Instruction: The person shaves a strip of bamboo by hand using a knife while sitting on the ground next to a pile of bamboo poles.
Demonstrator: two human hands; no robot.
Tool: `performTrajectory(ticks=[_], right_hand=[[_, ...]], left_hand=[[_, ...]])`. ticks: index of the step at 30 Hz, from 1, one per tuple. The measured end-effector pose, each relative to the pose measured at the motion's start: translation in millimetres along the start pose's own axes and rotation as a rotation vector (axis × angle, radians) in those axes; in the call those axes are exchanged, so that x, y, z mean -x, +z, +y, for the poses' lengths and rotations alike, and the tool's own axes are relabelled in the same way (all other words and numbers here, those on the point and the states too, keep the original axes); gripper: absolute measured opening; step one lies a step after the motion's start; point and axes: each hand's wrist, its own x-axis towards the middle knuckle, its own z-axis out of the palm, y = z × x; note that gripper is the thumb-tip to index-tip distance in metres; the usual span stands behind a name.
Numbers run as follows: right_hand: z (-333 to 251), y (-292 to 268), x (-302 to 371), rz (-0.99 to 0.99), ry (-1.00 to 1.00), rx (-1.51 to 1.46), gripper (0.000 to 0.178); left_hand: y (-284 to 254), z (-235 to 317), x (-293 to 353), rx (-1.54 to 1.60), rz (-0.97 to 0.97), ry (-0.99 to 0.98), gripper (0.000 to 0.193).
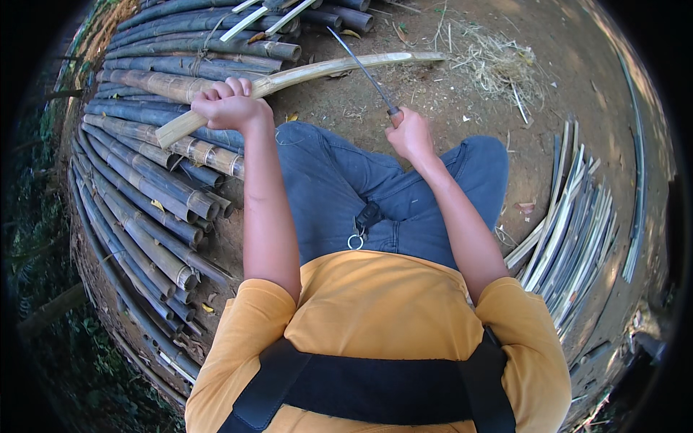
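Note:
My left hand (229,105) is closed round a long split bamboo piece (325,70), pale on its cut face. One squared end juts out to the left of my fist, and the far end reaches right toward a heap of shavings. In my right hand (412,135) is the wooden handle of a knife (367,75). Its long, thin dark blade points up and left, crossing over the bamboo piece in the view; whether it touches cannot be told. Both hands are above my crossed legs (332,155).
Many dark bamboo poles (148,209) lie stacked to my left and ahead. Pale curled shavings (500,68) are heaped at the far right. Thin bamboo strips (570,245) lie bundled at my right side. Bare earth (577,94) shows on the right, and green plants (50,325) border the left.

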Motion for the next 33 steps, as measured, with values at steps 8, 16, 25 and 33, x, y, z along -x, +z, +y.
performTrajectory(ticks=[8,16,25,33], right_hand=[[2,13,2,0.046,0.034,-0.007,0.020],[-40,-7,18,-0.023,-0.029,0.062,0.020],[-62,-19,18,-0.068,-0.070,0.142,0.020],[-32,-22,-12,-0.019,-0.032,0.202,0.020]], left_hand=[[-1,-3,-5,-0.041,0.005,-0.019,0.031],[-10,-5,-7,-0.047,0.032,-0.031,0.031],[-20,-3,-7,-0.023,0.040,-0.037,0.033],[-21,-5,-3,-0.001,0.039,-0.052,0.033]])
